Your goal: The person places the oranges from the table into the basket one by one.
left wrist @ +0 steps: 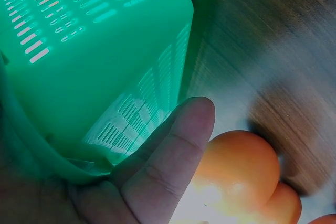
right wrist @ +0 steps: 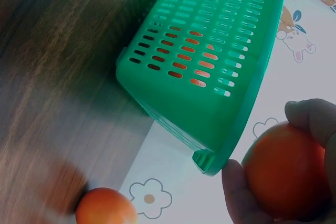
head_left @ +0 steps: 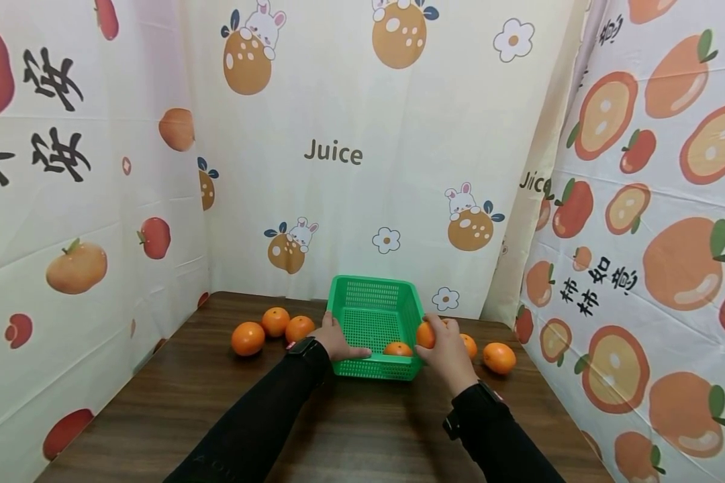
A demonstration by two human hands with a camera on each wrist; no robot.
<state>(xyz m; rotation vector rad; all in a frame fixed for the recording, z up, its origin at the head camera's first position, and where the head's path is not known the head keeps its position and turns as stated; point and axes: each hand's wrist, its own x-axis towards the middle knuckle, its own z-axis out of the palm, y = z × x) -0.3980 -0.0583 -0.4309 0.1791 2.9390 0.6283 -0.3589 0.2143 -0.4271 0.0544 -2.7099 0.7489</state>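
Note:
A green plastic basket (head_left: 376,365) with slotted walls stands on the table, with an orange (head_left: 398,349) inside near its front wall. My left hand (head_left: 337,341) holds the basket's front left corner, with the thumb along the front rim and fingers on the outer left side. Beside the basket's right rim, my right hand (head_left: 450,352) grips an orange (right wrist: 286,171) between thumb and fingers. That orange is above the table, with a fingertip close to the basket's rim in the right wrist view; whether they touch, I cannot tell.
Left of the basket lie three oranges: one in front (head_left: 248,339), one behind (head_left: 275,322) and one near my left hand (head_left: 299,327). On the right are an orange partly behind my right hand (head_left: 469,345) and another farther right (head_left: 499,358). Printed curtains (head_left: 350,194) surround the wooden table (head_left: 362,429).

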